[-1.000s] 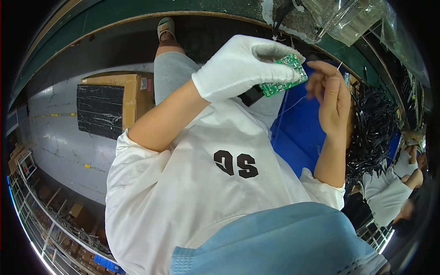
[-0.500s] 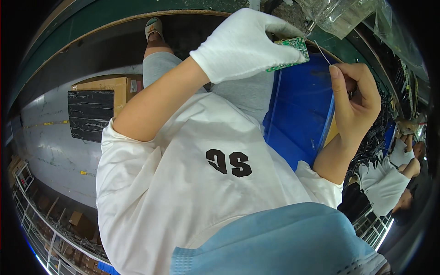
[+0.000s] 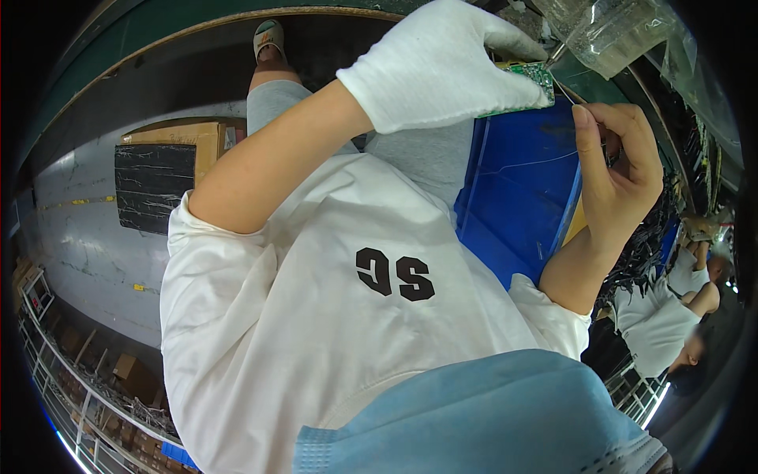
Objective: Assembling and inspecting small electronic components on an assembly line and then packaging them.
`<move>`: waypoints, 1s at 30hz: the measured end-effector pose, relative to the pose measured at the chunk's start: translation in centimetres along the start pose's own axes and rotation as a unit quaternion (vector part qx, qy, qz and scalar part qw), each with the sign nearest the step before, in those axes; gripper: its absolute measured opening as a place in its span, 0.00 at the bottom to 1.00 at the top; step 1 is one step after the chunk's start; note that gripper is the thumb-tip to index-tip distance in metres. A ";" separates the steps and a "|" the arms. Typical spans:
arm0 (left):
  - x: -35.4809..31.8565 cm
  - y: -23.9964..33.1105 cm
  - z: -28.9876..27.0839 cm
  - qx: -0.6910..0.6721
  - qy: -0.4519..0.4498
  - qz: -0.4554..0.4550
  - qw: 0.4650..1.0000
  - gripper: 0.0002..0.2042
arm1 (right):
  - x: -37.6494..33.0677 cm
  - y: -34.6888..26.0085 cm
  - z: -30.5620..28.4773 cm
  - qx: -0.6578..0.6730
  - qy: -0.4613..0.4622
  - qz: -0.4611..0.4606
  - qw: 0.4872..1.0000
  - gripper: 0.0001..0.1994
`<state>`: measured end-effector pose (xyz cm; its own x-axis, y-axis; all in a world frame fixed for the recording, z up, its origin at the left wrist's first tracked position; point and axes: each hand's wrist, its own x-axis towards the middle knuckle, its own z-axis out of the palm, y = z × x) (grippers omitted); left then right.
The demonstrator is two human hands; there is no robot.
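Note:
My left hand, in a white knitted glove, is closed on a small green circuit board, pinched between thumb and fingers. Glove fabric covers much of the board. My bare right hand pinches a thin silvery solder wire between thumb and forefinger. From the fingertips the wire slants up to the board's right edge, and its loose length trails left below. A slim metal tip, like that of a soldering iron, meets the board's upper right corner; whatever holds it is out of sight.
Beneath my hands a blue plastic bin sits by my lap. Clear plastic bags lie on the green bench at upper right. Dark cable bundles are past my right arm, with another person beyond. A taped carton stands on the left floor.
My left hand and the board have shifted a little right. The right hand has moved slightly right, and the wire's end now reaches the board beside the metal tip.

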<state>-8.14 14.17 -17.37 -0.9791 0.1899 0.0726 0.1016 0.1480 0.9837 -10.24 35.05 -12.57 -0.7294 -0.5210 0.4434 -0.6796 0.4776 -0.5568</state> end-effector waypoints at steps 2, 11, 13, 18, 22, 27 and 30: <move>0.0 -0.3 0.1 -0.024 -0.001 0.006 1.000 0.21 | 0.0 0.0 0.1 0.003 0.000 0.004 1.000 0.04; -0.1 0.3 -0.1 -0.023 -0.002 -0.010 1.000 0.21 | 0.4 -0.1 0.5 0.013 -0.003 -0.007 1.000 0.04; 0.0 0.0 -0.2 -0.021 -0.006 0.005 1.000 0.21 | 0.4 -0.1 0.6 0.017 -0.007 -0.008 1.000 0.05; -0.1 -0.4 -0.4 -0.022 -0.025 0.002 0.999 0.21 | -0.1 0.0 0.3 0.053 -0.006 0.019 0.998 0.05; -0.1 -0.8 -0.3 -0.029 -0.025 0.006 0.999 0.21 | -0.2 0.3 0.3 0.032 0.000 0.011 0.999 0.05; -0.2 -0.6 -0.2 -0.030 -0.014 0.007 0.999 0.21 | -0.2 0.5 0.3 0.025 -0.002 -0.003 1.000 0.05; -0.3 -0.4 -0.3 -0.027 -0.011 0.007 1.000 0.20 | -0.1 0.5 0.4 0.023 -0.005 -0.006 1.000 0.05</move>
<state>-7.97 13.81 -17.73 -0.9734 0.2135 0.0836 0.1055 0.0934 0.9900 -10.47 35.07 -13.12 -0.7198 -0.5345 0.4428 -0.6841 0.4383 -0.5830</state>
